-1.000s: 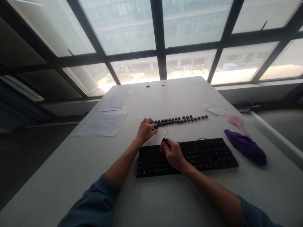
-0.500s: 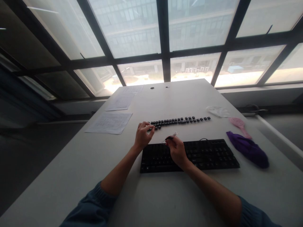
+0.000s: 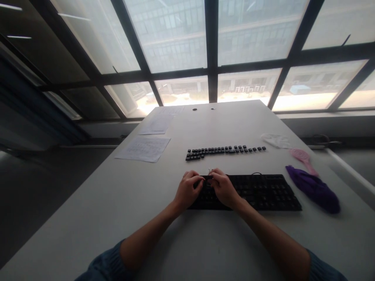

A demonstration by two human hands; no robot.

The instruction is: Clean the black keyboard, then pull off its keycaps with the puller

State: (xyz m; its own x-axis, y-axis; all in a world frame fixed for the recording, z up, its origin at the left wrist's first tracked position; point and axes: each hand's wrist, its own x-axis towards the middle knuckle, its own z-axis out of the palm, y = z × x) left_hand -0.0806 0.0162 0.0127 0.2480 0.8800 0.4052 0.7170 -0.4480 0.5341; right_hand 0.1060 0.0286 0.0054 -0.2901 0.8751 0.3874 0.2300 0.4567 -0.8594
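Note:
Both hands meet over the upper left part of a black keyboard (image 3: 263,191). My right hand (image 3: 224,189) is closed on what looks like a small wire keycap puller (image 3: 210,170), whose pale wire ends stick up past the fingertips. Close beside it, my left hand (image 3: 189,189) pinches with thumb and forefinger near the puller; what it grips is hidden. Beyond the keyboard, several loose black keycaps (image 3: 222,150) lie in rows on the white table.
Sheets of printed paper (image 3: 145,148) lie at the left of the table (image 3: 131,210). On the right are a crumpled clear plastic bag (image 3: 277,140), a pink hairbrush-shaped thing (image 3: 301,156) and a purple cloth pouch (image 3: 313,191). Windows rise behind the table.
My left hand has moved from the rows of keycaps back toward me and right, to meet my right hand over the keyboard. The view has shifted slightly left.

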